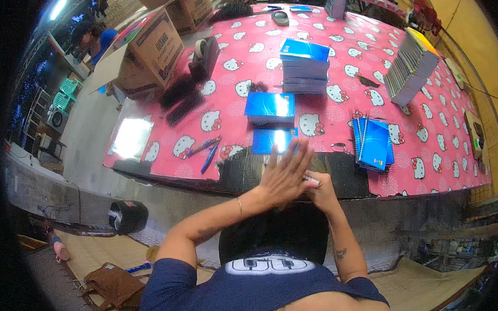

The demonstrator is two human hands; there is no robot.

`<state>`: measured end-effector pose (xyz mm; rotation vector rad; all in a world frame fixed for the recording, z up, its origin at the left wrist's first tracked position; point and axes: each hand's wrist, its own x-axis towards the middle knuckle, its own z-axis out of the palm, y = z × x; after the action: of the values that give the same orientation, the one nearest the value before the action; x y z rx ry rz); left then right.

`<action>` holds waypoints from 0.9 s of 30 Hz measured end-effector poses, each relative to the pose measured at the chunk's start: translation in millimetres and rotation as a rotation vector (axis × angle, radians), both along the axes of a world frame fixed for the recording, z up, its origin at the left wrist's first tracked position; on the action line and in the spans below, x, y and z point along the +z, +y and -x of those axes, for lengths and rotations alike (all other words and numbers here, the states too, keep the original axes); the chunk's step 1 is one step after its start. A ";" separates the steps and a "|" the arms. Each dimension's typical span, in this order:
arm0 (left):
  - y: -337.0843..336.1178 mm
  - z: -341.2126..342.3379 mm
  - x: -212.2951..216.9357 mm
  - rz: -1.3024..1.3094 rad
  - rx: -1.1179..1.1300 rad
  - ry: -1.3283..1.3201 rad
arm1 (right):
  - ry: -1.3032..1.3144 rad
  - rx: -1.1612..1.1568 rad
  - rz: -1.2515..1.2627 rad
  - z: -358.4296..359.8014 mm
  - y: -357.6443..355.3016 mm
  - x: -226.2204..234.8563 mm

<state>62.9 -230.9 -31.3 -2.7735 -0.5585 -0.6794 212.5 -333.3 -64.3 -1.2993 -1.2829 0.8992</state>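
My left hand lies flat with its fingers stretched out at the table's near edge, its fingertips reaching over a blue cover. Beside it, my right hand is closed, with a small whitish piece showing at its fingers; what it is stays unclear. Just beyond stands a short stack of blue-covered books, and behind that a taller stack. To the right lie several blue spiral notebooks in a loose pile. Blue-handled tools rest on the left.
Black wire coils and a tape dispenser sit left on the pink table. Cardboard boxes stand farther left, near another person. A shiny clear packet lies at the left edge. A tall notebook stack is at right.
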 end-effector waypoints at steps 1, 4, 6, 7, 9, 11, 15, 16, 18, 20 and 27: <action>-1.3 1.1 -5.1 0.046 -0.081 0.002 | -0.003 -0.031 0.021 -0.4 0.2 1.3; -41.1 38.2 -58.5 0.239 -0.272 -0.037 | -0.010 -0.085 -0.001 0.1 7.6 1.3; -25.6 13.0 -26.7 0.148 -0.189 -0.031 | -0.163 -0.141 -0.161 1.3 8.3 -0.6; -23.4 9.7 -14.5 0.181 -0.171 0.022 | -0.103 -0.146 -0.173 3.6 8.3 4.6; -31.1 14.0 -16.3 0.318 -0.190 -0.035 | -0.123 -0.237 -0.084 7.3 2.0 13.2; -50.4 24.2 -12.5 0.505 -0.212 -0.347 | -0.161 -0.330 -0.065 14.9 -3.2 30.1; -53.3 25.7 54.1 1.022 -0.275 -0.538 | -0.259 -0.465 -0.194 46.0 -12.2 92.8; -47.0 26.5 54.8 1.180 -0.224 -0.567 | -0.296 -0.424 -0.195 52.7 -21.9 104.6; -32.0 32.2 52.4 1.486 -0.104 -0.626 | -0.590 -0.422 -0.244 54.7 -25.2 123.6; -1.6 24.7 37.6 1.359 -0.374 -0.523 | -1.106 -0.509 -0.328 37.3 -23.2 132.5; 76.9 73.7 -4.0 0.698 0.078 -0.579 | -1.063 -0.401 -0.325 6.1 24.7 62.4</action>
<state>-10.8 -154.0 -35.3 -3.1041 -1.2055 -1.5365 206.4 -308.6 -1.8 -1.7341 -1.7426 -0.3706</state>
